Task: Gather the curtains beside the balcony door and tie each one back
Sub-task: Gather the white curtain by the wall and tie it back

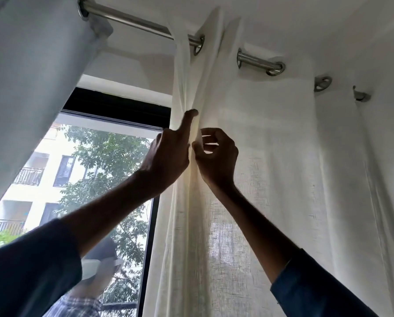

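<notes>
Cream curtain (271, 168), half gathered | left hand (168, 154): forefinger (190, 120) straight, pressing pleat flat, grip unclear | right hand (217, 156): curled, pinching the next fold to draw it in.

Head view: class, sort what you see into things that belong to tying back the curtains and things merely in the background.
Belongs to the job:
white curtain
grey curtain
curtain rod
left hand, touching the white curtain's fold
right hand, pinching that fold

Background only:
window frame
tree
building outside
</notes>
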The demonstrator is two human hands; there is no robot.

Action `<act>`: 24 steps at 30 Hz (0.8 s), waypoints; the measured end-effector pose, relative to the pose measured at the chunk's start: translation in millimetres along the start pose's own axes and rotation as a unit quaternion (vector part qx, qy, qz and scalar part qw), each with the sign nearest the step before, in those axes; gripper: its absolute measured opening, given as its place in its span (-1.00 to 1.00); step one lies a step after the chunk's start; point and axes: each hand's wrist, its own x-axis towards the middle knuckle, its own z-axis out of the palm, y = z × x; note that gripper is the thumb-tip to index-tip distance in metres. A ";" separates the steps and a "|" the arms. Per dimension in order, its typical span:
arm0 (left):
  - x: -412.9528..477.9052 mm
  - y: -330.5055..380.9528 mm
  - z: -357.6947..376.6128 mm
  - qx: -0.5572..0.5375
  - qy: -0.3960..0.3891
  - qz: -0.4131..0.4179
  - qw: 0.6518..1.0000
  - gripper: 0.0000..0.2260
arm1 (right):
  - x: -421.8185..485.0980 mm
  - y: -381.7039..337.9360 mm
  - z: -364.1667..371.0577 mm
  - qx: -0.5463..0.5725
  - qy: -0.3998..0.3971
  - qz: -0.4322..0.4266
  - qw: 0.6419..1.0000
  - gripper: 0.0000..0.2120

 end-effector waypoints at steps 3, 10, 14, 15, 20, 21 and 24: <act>-2.0 3.6 0.4 0.007 -0.007 0.009 1.000 -0.67 | -2.4 3.4 -9.0 0.015 -0.015 0.020 1.000 -0.82; 3.2 8.1 15.1 -0.056 -0.023 -0.076 0.995 -0.81 | -2.1 4.2 -25.2 0.027 -0.081 0.045 0.995 -0.90; 11.1 4.3 21.5 -0.077 -0.041 -0.170 0.981 -0.75 | -5.0 0.3 -28.5 -0.002 -0.137 0.015 0.991 -0.82; 12.9 4.8 22.9 -0.079 -0.028 -0.194 0.977 -0.72 | -5.5 0.3 -29.4 -0.015 -0.147 0.003 0.989 -0.80; 26.6 8.6 27.4 -0.070 -0.015 -0.270 0.960 -0.57 | -5.3 -1.9 -35.3 -0.022 -0.213 0.018 0.977 -0.83; 29.5 6.8 28.2 -0.061 -0.022 -0.270 0.961 -0.61 | -4.1 -1.2 -36.6 -0.024 -0.224 0.020 0.974 -0.84; 35.1 2.0 29.7 -0.038 -0.055 -0.264 0.962 -0.72 | 6.5 6.2 -46.6 -0.021 -0.285 0.045 0.957 -0.83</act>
